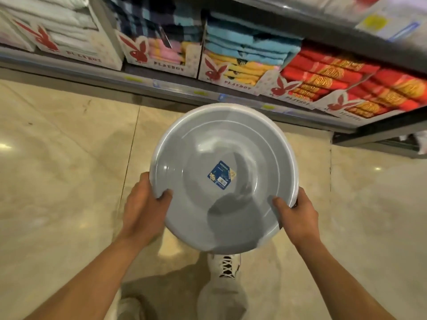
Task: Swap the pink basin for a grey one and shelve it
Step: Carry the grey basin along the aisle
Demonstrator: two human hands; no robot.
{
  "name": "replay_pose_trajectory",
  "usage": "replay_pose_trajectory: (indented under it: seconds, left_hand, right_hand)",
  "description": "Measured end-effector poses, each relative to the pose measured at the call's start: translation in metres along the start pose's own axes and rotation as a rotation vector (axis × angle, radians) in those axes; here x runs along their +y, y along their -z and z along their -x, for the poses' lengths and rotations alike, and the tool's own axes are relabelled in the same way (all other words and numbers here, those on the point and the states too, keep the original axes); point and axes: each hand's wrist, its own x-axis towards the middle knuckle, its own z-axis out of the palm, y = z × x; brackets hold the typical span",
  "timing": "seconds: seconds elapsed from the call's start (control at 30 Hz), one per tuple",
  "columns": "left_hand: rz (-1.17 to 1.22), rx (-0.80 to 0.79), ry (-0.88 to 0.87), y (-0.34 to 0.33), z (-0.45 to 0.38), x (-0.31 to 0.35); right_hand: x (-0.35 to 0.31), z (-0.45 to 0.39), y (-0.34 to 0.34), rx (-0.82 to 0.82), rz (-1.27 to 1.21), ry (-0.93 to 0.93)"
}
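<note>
The grey basin (224, 179) is held in the air in front of the person, above the floor and short of the shelf, its open side up toward the camera and a blue label (221, 173) stuck in its bottom. The left hand (144, 209) pinches the near-left rim, thumb hooked inside the bowl and the fingers hidden beneath it; the right hand (298, 217) clamps the near-right rim the same way, thumb inside. No pink basin is in view, so the swap seems done and the carry to the shelf looks like the step in hand. To do it well, both grips should stay on opposite sides of the rim so the basin rides level, and the far edge should go in first, kept clear of the shelf lip. Thin plastic like this probably flexes, so a firm squeeze is wiser than a hard one. Below lies a glossy beige tile floor (57, 158) with a shoe (227, 266) under the basin. Ahead, a grey shelf (161, 85) carries open boxes (159, 61) of folded towels (249, 46) in white, plaid, pink, blue, yellow and red; none of its space looks free for a basin.
</note>
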Motion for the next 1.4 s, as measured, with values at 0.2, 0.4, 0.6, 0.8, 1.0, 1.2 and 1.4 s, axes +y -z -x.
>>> replay_pose_trajectory:
  seconds: [0.2,0.4,0.6,0.8,1.0,1.2,1.4]
  left_hand:
    - [-0.155,-0.021,0.04,-0.066,-0.046,-0.012]
    - [0.088,-0.043,0.141,-0.097,-0.063,-0.036]
    - [0.167,-0.003,0.164,-0.09,-0.052,-0.033]
    - [0.224,0.057,0.177,-0.018,-0.006,0.005]
    - [0.358,0.237,0.209,0.098,0.055,0.021]
    - [0.62,0.462,0.294,0.221,0.148,-0.014]
    - [0.708,0.809,0.43,0.31,0.279,-0.117]
  right_hand:
    - [0.048,-0.071,-0.036,-0.011,0.005,0.016]
    - [0.082,-0.104,-0.069,-0.093,-0.016,-0.06]
    - [0.069,-0.101,-0.06,-0.092,-0.038,-0.082]
    - [-0.004,-0.063,-0.023,-0.156,-0.029,0.008]
    - [-0.122,0.004,-0.001,-0.253,-0.032,0.266]
    - [-0.232,0.119,-0.035,-0.419,0.045,0.522]
    - [-0.297,0.283,-0.125,-0.68,0.186,0.821]
